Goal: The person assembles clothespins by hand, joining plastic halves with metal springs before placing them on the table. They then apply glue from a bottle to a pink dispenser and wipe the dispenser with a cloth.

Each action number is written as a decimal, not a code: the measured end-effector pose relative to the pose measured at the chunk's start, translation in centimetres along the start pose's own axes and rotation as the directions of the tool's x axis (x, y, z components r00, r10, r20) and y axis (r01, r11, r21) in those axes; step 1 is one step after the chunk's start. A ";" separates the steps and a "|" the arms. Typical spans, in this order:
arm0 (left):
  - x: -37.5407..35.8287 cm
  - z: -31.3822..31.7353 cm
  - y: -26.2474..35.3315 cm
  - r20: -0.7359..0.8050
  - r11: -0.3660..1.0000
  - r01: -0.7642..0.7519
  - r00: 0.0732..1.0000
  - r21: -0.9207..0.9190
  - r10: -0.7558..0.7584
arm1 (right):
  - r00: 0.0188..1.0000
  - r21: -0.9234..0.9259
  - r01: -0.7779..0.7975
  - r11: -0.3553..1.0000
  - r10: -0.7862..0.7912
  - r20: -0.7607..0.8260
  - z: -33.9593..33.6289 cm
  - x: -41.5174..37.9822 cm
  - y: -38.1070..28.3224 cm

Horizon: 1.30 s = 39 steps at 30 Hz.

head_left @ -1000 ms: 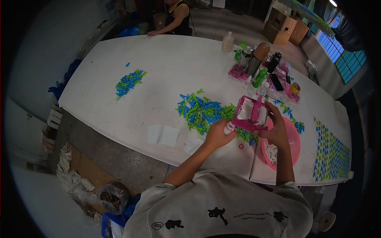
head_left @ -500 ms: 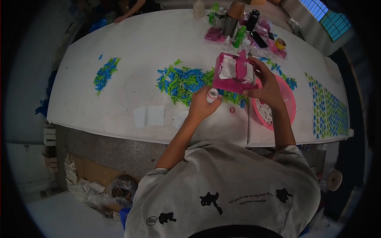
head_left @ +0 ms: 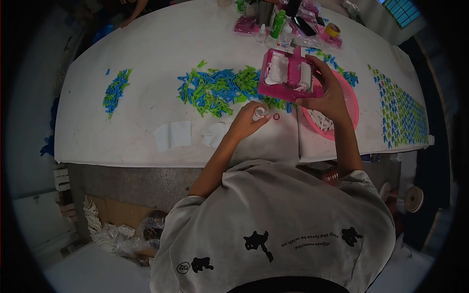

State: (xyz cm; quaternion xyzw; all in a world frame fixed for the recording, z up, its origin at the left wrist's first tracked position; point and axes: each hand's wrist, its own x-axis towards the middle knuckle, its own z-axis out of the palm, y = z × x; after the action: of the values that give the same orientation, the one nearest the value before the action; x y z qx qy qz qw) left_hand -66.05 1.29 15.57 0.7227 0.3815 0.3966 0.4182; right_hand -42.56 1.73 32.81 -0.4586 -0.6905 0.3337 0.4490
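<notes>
A small white bottle with an uncapped round mouth [head_left: 260, 112] is wrapped in the fingers of my left hand [head_left: 244, 121], close over the table. Just right of it a red ring [head_left: 276, 116] lies on the tabletop. My right hand [head_left: 331, 95] grips a pink box [head_left: 273, 91] by its right side and holds it tilted above the pile. Two compartments in the box contain white material, with a pink divider between them. Beneath and left of the box spreads a pile of blue and green plastic clips [head_left: 220, 90].
A pink basin [head_left: 355, 115] with white pieces stands under my right forearm. Rows of clips [head_left: 400, 110] lie at the right, a smaller heap [head_left: 116, 93] at the left. White paper sheets [head_left: 173, 135] lie near the front edge. Bottles [head_left: 278, 24], a phone [head_left: 304, 26] and tape [head_left: 332, 30] stand behind.
The view has tipped, so the table sits higher in it. My left hand has come nearer the red ring and the table's front with the bottle. The pink box stays in my right hand.
</notes>
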 end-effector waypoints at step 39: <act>-0.5 6.2 8.5 -0.316 0.860 0.184 0.876 -0.477 -0.363 | 0.920 -0.229 -0.163 0.960 0.064 -0.387 4.2 -8.5 5.9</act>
State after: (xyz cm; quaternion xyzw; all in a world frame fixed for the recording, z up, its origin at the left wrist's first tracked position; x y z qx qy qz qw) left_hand -58.88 -4.10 21.08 0.4532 0.4612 0.5437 0.5350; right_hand -43.00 -4.32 23.43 -0.6078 -0.6009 0.1729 0.4895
